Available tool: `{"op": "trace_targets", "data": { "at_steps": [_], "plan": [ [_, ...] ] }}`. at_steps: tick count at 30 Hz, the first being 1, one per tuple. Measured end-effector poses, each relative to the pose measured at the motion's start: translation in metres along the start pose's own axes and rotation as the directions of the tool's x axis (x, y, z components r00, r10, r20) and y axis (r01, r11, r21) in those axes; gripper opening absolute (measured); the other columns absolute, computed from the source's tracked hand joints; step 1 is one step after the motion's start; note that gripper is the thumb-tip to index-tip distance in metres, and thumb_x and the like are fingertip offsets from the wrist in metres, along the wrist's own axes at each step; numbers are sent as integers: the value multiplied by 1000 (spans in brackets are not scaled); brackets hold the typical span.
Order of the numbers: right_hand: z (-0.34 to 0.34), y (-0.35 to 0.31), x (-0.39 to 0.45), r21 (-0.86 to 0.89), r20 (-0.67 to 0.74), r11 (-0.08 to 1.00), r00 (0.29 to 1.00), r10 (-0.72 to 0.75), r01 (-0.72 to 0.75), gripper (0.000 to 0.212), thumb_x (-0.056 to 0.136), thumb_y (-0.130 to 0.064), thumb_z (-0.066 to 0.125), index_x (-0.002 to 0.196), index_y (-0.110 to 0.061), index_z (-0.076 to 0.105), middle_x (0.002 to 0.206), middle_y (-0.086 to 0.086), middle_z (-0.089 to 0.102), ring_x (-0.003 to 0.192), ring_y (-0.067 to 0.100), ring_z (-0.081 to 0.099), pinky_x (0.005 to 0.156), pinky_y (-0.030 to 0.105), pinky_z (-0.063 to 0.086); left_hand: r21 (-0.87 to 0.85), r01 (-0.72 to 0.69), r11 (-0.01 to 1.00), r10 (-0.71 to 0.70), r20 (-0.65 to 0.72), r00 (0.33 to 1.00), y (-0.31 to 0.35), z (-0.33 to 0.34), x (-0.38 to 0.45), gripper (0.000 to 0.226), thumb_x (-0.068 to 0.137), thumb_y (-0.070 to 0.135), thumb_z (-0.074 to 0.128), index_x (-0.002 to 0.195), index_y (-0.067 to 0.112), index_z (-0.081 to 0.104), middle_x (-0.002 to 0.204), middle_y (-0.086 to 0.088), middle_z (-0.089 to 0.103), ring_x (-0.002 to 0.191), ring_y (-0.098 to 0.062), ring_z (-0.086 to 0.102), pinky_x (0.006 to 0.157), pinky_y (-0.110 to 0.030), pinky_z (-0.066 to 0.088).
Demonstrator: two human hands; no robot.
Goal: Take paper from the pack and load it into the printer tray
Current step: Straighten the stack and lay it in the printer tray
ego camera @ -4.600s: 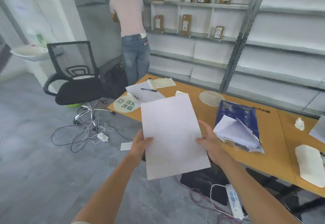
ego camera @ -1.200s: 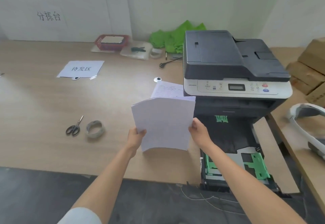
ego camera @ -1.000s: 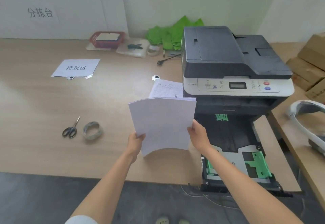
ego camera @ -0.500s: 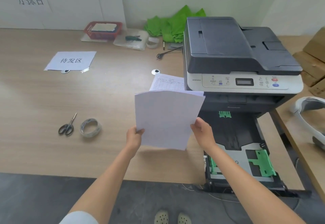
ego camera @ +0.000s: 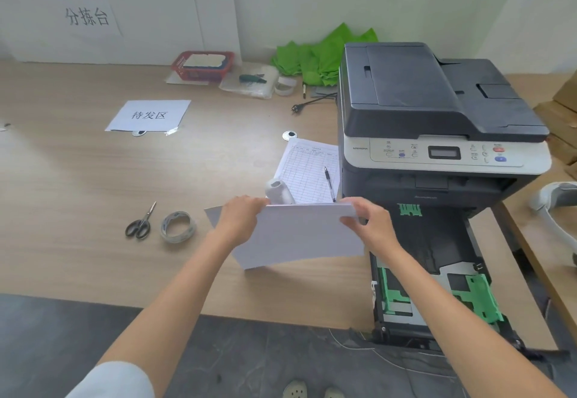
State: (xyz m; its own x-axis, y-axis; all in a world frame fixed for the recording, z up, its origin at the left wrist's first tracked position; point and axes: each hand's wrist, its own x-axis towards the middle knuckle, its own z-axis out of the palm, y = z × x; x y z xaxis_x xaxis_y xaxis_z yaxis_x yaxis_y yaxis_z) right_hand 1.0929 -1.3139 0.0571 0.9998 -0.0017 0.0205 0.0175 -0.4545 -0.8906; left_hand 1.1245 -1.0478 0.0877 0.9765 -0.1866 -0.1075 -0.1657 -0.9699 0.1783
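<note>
I hold a stack of white paper [ego camera: 299, 238] with both hands above the wooden table's front edge. My left hand [ego camera: 240, 219] grips its upper left side and my right hand [ego camera: 368, 219] its upper right corner. The stack lies nearly flat, tilted down toward me, just left of the printer [ego camera: 437, 122]. The printer's tray [ego camera: 434, 272] is pulled out toward me, dark inside with green guides, and no paper shows in it. My right forearm crosses over the tray's left part.
On the wooden table [ego camera: 78, 194] lie scissors [ego camera: 140, 222], a tape roll [ego camera: 176, 227], a printed form with a pen [ego camera: 309, 172], a small white cylinder [ego camera: 279, 191], a labelled sheet [ego camera: 148, 115], a red basket [ego camera: 203, 65] and green bags [ego camera: 321, 54]. Cardboard boxes stand at far right.
The stack went from upright, facing me, to nearly flat. Both hands shifted up to its top edge. Earlier I carried the paper from another table with the opened pack.
</note>
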Motion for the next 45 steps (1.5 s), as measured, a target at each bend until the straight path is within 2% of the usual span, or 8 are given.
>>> {"op": "trace_targets", "data": {
  "at_steps": [7,10,15,19,24,31,39,45],
  "plan": [
    [9,6,-9,189,-52,980,995,80,-68,12,82,-3,67,79,7,72,80,15,74,67,14,62,65,28,48,-210,126,970,-133,-19,991,-47,7,-3,17,86,10,55,92,22,65,91,-11,65,87,-31,55,74,-37,42],
    [7,12,-12,225,-45,968,991,123,-110,12,82,-2,65,84,8,71,81,0,72,63,-1,67,68,28,52,-760,186,623,-240,40,970,-65,11,-18,26,75,0,68,89,23,65,88,-3,67,83,-18,59,71,-26,45],
    [7,18,-14,256,-62,957,986,156,-136,11,82,-1,65,85,8,71,86,15,73,66,11,67,71,34,53,-953,213,215,-280,149,948,-56,32,-30,29,83,-3,61,98,21,65,90,0,67,86,-13,59,77,-21,45],
    [7,25,-14,266,-113,950,974,197,-162,8,81,-1,66,86,0,73,71,-4,75,70,17,65,60,23,55,-954,139,265,-355,37,934,-41,32,-24,25,87,-3,53,74,16,62,74,1,58,65,-1,53,66,-22,37],
    [11,28,-10,255,-171,954,963,207,-160,21,83,0,64,103,6,67,102,10,66,78,18,64,59,7,53,-947,119,299,-357,4,934,-34,33,-17,28,86,-3,53,70,19,58,64,11,56,55,5,49,55,-13,35],
    [14,39,-12,115,-56,927,930,364,-356,18,90,-4,56,103,4,63,105,16,65,90,23,56,73,30,43,-921,305,243,-405,189,894,-25,65,-24,17,89,0,53,103,7,61,96,-5,63,87,-19,55,68,-22,44],
    [7,36,-7,88,-41,918,919,391,-387,16,88,-3,58,100,4,65,105,20,68,96,33,63,84,41,49,-908,345,236,-501,191,844,-28,58,-12,9,87,0,55,89,5,62,93,-11,62,83,-22,55,60,-27,43],
    [0,27,-11,131,-119,921,917,382,-367,58,76,-7,74,126,-7,44,118,14,61,106,27,59,88,32,45,-819,262,510,-443,11,897,-31,22,-3,14,84,-1,54,72,4,55,79,-11,53,73,-21,46,60,-32,35]
  ]
}}
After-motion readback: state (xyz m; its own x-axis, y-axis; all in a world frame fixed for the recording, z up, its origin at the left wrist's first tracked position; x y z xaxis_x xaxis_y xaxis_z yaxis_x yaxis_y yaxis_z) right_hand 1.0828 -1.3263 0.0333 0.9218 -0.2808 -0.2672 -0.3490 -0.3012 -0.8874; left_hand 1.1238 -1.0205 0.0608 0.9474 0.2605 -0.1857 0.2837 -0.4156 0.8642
